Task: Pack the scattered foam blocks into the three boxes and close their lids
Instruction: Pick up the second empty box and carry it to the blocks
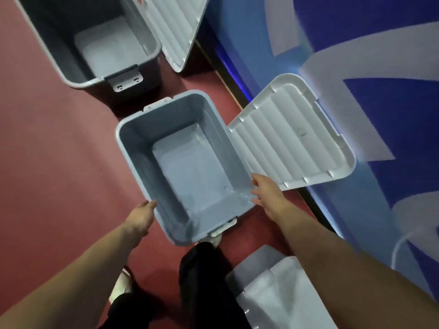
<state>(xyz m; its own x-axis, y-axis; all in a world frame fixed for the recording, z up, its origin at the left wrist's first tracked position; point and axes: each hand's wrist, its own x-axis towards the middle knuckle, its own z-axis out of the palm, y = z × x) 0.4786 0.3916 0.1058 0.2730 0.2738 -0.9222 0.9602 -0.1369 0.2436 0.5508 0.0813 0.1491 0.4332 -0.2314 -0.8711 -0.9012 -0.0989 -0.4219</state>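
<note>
An empty grey-blue box (133, 148) stands on the red floor in the middle, its white ribbed lid (294, 138) swung open to the right against the wall. My left hand (141, 217) rests against the box's near-left wall, fingers loosely apart. My right hand (268, 191) touches the box's right rim near the lid hinge, fingers spread, holding nothing. A second empty grey box (147, 47) sits at the top left with its lid (173, 27) open. A third box (254, 271) shows at the bottom right with white foam (285, 288) in it.
A blue and white patterned wall (356, 67) runs along the right side. My legs in dark trousers (204, 276) and light shoes stand just below the middle box. Red floor (59, 150) stretches to the left.
</note>
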